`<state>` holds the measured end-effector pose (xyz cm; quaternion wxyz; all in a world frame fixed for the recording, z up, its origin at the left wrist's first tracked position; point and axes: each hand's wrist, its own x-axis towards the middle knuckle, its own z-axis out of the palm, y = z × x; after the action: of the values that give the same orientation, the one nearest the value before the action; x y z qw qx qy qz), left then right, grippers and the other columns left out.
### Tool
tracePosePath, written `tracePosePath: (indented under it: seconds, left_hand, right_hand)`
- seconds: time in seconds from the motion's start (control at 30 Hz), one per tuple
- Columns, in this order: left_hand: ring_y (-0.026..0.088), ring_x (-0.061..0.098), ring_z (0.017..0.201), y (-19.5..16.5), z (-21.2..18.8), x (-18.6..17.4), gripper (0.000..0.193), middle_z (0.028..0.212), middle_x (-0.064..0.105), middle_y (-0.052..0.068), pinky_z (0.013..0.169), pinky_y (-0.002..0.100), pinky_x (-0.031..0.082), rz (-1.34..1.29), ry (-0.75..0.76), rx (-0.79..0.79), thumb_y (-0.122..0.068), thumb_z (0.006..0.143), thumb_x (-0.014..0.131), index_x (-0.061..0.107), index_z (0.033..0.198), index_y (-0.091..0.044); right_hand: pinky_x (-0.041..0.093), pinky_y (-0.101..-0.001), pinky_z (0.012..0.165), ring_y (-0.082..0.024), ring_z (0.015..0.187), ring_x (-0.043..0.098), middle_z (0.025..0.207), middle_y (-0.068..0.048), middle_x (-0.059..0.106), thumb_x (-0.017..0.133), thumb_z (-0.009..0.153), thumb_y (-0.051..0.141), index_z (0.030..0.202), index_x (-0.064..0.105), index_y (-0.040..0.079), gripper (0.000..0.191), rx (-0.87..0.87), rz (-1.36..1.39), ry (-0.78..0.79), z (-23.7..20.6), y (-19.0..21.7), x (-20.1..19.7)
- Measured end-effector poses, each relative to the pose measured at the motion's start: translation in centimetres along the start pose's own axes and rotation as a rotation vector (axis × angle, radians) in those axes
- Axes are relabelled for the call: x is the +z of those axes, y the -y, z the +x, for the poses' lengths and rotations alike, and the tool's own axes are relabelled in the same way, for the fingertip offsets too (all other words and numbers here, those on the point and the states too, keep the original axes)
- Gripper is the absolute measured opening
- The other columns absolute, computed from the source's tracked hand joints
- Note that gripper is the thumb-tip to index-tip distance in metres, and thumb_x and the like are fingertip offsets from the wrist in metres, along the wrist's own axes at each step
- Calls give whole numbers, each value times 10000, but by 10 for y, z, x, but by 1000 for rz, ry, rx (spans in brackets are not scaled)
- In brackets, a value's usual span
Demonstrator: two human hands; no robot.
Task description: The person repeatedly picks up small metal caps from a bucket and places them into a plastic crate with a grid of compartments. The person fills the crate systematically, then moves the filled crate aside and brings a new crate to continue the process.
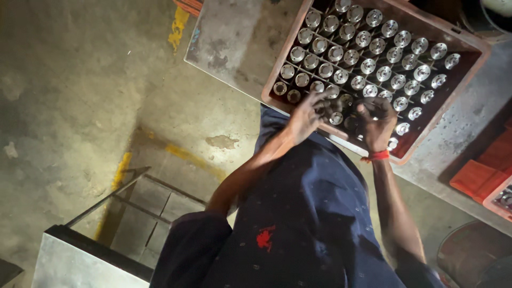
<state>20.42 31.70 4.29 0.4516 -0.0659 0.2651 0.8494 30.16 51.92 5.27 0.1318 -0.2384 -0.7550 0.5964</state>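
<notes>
Gripping round steel parts (341,101), both hands (309,114) reach into slatted crate (469,42).

Both your arms reach fwd, elbows bent; left hand (309,114) fingers spread, right hand (377,124) curled, knuckles up.

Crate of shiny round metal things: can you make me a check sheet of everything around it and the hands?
Surface: grey bench, stained, carries the crate.
Job's things: reddish crate with dividers, most cells filled with round metal parts.
Clutter: orange crates at the right edge.
Hands: left hand and right hand both at the crate's near row, fingers curled among the parts; grip unclear. Red band on the right wrist.
Cables: nothing seen.
Surroundings: concrete floor with worn yellow paint, metal frame lower left, dark drum lower right.
</notes>
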Motion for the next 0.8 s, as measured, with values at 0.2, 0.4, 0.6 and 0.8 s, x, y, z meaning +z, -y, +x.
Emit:
tracePosePath:
  seconds: [0.2, 0.4, 0.6, 0.8]
  left_hand:
    - [306, 414, 1517, -15, -6, -10, 861, 1602, 442, 229, 1309, 450, 258, -161, 57, 77, -681, 1070, 301, 365, 1601, -7]
    - [301, 352, 1550, -16, -2, 5, 920, 1631, 400, 220, 1318, 441, 207, -188, 41, 59, -728, 1046, 264, 315, 1624, -13]
    - [324, 389, 1431, -1, 5, 19, 1046, 1651, 334, 264, 1237, 625, 48, -124, -78, -148, -830, 969, 222, 251, 1692, -75]
    - [380, 311, 1548, -1, 5, 12, 1050, 1645, 335, 197, 1285, 588, 178, -61, -5, -160, -859, 925, 203, 179, 1674, -124]
  right_hand:
    - [504, -438, 711, -331, 784, 641, 897, -160, 737, 898, 880, 122, 1003, 784, 35, 189, -410, -735, 31, 24, -2, 22]
    - [555, -367, 788, -250, 859, 726, 1000, -110, 767, 835, 953, 237, 1091, 778, 99, 204, -108, -483, 94, 31, 29, 24]
    - [533, -426, 910, -292, 1003, 680, 1157, -144, 774, 831, 872, 144, 1197, 762, 18, 355, -414, -444, 254, -10, 64, 28]
    - [554, -328, 961, -150, 1047, 718, 1165, -38, 751, 756, 1001, 179, 1209, 688, 124, 226, 45, 155, -39, -10, 49, 0]
